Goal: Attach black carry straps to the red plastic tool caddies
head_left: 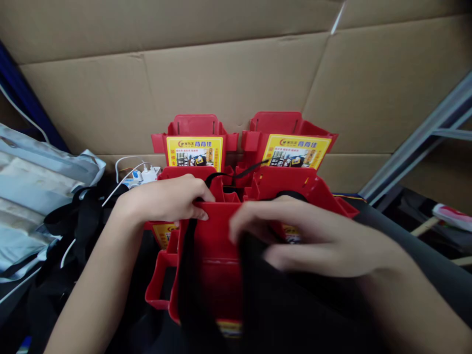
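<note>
A red plastic tool box (221, 233) with side loops is tilted in front of me, its back panel toward me. My left hand (180, 199) is closed over the panel's top left edge, thumb on the near face, where a black strap (190, 260) passes beneath it and hangs down the left side. My right hand (302, 233), slightly blurred, has its fingers curled round a second, wide black strap (254, 280) at the panel's right side. That strap runs down into dark fabric at the bottom. My right fingertips are partly hidden by the strap.
Behind stand more red boxes (193, 123) (278, 122) with yellow labels, against a cardboard wall (236, 78). At left lie tangled black straps (84, 221), a white power strip (147, 173) with cables, and plastic-wrapped bundles (37, 182). A metal frame (416, 140) rises at right.
</note>
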`<state>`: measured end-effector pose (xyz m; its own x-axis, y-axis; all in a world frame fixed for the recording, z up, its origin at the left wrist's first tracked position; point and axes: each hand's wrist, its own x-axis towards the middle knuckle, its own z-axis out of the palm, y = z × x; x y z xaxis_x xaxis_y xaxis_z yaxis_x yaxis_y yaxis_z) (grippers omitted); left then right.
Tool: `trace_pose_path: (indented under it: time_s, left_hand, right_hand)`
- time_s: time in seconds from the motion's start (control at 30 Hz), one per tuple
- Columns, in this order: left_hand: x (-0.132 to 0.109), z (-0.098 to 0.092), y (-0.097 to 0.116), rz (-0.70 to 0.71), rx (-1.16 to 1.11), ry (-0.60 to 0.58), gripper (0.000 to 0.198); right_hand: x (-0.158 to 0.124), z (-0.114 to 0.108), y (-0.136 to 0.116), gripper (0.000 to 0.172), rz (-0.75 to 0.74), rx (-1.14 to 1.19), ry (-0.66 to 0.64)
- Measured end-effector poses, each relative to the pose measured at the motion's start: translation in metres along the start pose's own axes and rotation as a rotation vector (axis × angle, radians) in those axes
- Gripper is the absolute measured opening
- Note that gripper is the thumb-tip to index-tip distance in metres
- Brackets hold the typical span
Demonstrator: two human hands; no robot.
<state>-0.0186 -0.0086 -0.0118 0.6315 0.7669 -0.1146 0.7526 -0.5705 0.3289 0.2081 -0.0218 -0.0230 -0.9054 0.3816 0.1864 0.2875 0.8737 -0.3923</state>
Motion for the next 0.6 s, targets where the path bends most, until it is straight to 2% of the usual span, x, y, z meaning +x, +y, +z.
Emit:
trace_pose_path:
  time_s: [0.07, 0.1, 0.2, 0.27, 0.4, 0.53, 0.6]
  left_hand:
    - [-0.001, 0.000, 0.003, 0.003, 0.037, -0.003, 0.014]
    - [-0.001, -0.001, 0.004, 0.009, 0.041, -0.013, 0.015]
    - [-0.001, -0.003, 0.007, 0.044, 0.035, -0.035, 0.015]
    - [-0.002, -0.005, 0.008, 0.068, 0.043, -0.023, 0.015]
    - [-0.003, -0.006, 0.007, 0.087, 0.018, -0.008, 0.019]
    - [-0.003, -0.006, 0.006, 0.061, -0.060, -0.062, 0.028]
    - [-0.002, -0.006, 0.007, 0.085, -0.028, -0.049, 0.028]
  right_hand:
    - [0.009, 0.008, -0.006, 0.030, -0.011, -0.107, -0.002]
    - [0.013, 0.015, -0.008, 0.035, -0.026, -0.192, -0.021]
    - [0.022, 0.038, -0.008, 0.064, -0.069, -0.444, -0.090]
    - [0.025, 0.048, -0.006, 0.068, -0.061, -0.557, -0.067]
    - [0.025, 0.054, 0.001, 0.061, -0.059, -0.558, -0.002]
    - [0.024, 0.060, 0.008, 0.073, -0.067, -0.585, 0.034]
    - [0.025, 0.063, 0.010, 0.074, -0.069, -0.625, 0.062]
